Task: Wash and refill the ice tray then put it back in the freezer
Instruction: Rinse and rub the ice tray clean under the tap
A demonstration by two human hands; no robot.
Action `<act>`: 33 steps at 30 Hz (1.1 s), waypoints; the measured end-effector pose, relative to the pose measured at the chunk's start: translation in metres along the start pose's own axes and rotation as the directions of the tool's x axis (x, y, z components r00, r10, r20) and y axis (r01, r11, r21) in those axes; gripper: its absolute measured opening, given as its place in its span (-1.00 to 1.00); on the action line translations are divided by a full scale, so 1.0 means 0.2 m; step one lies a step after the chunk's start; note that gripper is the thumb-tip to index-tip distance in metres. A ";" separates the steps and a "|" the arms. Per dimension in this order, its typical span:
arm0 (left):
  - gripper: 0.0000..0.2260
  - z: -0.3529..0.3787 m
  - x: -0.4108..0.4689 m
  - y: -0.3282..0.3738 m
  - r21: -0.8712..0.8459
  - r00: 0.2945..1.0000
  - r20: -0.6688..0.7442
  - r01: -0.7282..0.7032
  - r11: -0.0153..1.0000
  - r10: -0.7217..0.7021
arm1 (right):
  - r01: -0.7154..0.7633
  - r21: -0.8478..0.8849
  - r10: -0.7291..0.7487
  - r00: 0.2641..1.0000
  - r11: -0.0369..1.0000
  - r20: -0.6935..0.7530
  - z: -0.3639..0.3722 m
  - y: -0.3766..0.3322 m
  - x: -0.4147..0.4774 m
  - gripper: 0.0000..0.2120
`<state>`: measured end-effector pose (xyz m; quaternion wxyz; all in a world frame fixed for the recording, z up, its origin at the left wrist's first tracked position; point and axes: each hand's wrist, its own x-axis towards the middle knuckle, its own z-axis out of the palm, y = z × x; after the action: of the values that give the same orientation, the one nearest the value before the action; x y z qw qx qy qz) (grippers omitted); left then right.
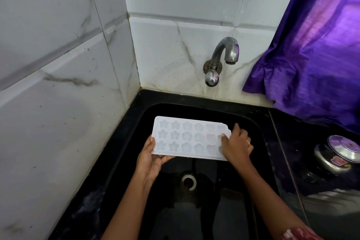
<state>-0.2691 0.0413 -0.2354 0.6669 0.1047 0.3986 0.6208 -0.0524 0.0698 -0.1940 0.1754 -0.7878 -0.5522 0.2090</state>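
A white ice tray (187,138) with star and flower shaped cells is held level over the black sink (251,121). My left hand (150,159) grips its near left corner, thumb on the rim and fingers underneath. My right hand (236,145) grips the right end, fingers curled over the top and edge. The metal tap (226,52) sticks out of the wall above and behind the tray; no water runs from it. The cells look empty, though I cannot be sure.
The sink drain (188,181) lies below the tray. Marble-look tiled walls (58,64) close in the left and back. A purple curtain (315,54) hangs at the right. A steel lidded pot (338,154) stands on the black counter to the right.
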 end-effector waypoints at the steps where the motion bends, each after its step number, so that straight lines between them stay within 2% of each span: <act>1: -0.71 0.00 0.00 0.00 0.003 1.000 0.006 -0.001 1.000 0.001 | -0.073 0.078 0.065 0.993 0.994 0.103 -0.01 0.05 0.03 -0.47; 3: -0.69 0.01 0.01 0.00 0.015 1.000 0.031 -0.004 1.000 0.004 | -0.144 0.235 0.080 0.961 0.961 0.263 -0.02 0.12 0.06 -0.56; 4: -0.69 0.01 0.01 -0.01 0.023 0.999 0.050 -0.006 1.000 0.005 | -0.156 0.299 0.070 0.958 0.941 0.277 -0.03 0.14 0.07 -0.61; 8: -0.69 0.03 0.02 0.01 0.064 0.991 0.135 -0.006 0.998 -0.003 | -0.179 0.495 0.061 0.967 0.850 0.246 -0.06 0.16 0.08 -0.73; 10: -0.74 0.03 0.03 0.04 0.111 0.993 0.121 -0.029 0.993 0.015 | -0.170 0.545 0.054 0.973 0.821 0.223 -0.08 0.16 0.08 -0.78; 12: -0.80 0.04 0.05 0.06 0.241 0.994 0.079 -0.097 0.966 0.080 | -0.144 0.596 0.033 0.981 0.790 0.193 -0.08 0.16 0.08 -0.82; 15: -0.81 0.04 0.07 0.08 0.451 0.975 0.073 -0.220 0.865 0.210 | -0.095 0.661 -0.015 0.987 0.744 0.159 -0.08 0.16 0.07 -0.81; 20: -0.78 0.02 0.10 0.06 0.688 0.918 0.096 -0.341 0.640 0.386 | 0.003 0.695 -0.064 0.996 0.719 0.063 -0.09 0.18 0.04 -0.80; 23: -0.79 0.03 0.09 0.04 0.743 0.889 0.101 -0.366 0.561 0.446 | 0.063 0.686 -0.085 0.996 0.725 -0.002 -0.10 0.20 0.02 -0.75; 33: -0.79 0.09 0.03 0.04 0.784 0.834 0.157 -0.432 0.447 0.529 | 0.215 0.651 -0.128 0.975 0.727 -0.180 -0.16 0.22 0.00 -0.67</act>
<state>-0.2628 0.0554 -0.2213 0.3219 0.4631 0.6205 0.5448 -0.0005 0.0543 -0.1899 0.4973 -0.6296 -0.4995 0.3267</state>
